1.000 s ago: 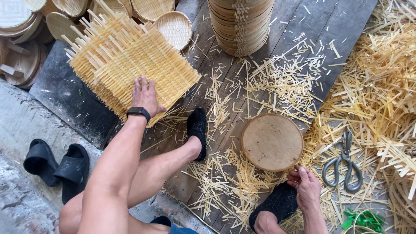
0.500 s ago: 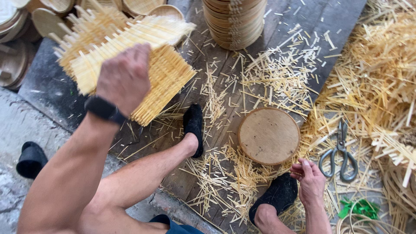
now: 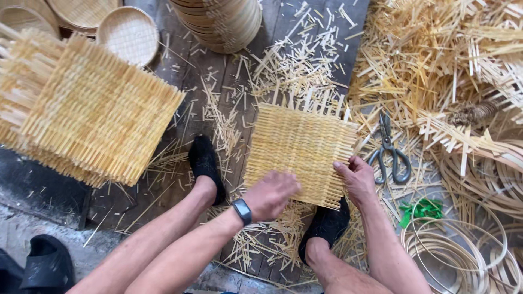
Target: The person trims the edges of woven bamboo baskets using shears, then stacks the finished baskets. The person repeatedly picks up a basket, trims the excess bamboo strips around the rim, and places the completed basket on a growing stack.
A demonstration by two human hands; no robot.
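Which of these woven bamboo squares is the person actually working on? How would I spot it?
Start at the tall stack of round baskets at the top, then come straight down the dark boards. The woven mat lies flat there, under both hands, left of the scissors. Unlike the pile of mats at the left, it is single.

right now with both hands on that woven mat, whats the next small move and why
Probably press the woven mat flat and square it where it lies. The left hand rests on its near edge and the right hand grips its right corner, with neither hand holding a tool. The scissors lie untouched just to the right, so trimming the loose strip ends likely waits.
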